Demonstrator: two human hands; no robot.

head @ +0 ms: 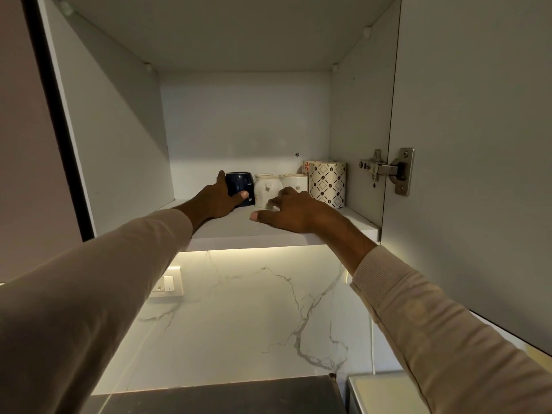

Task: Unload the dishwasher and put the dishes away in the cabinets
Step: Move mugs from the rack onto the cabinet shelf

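Bare room is left along the shelf (227, 227) front edge and above the mugs. The blue mug (239, 186), far left in the row, is gripped by the left hand (218, 201), fingers curled round it. The right hand (294, 212) is laid beside it, fingers spread, holding nothing. Two white mugs (265, 189) and two patterned mugs (327, 185) are counted.

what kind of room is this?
Most likely a home kitchen: an open wall cabinet with mugs such as the dark blue mug held by the left hand, above a lit marble-look backsplash with a wall socket.
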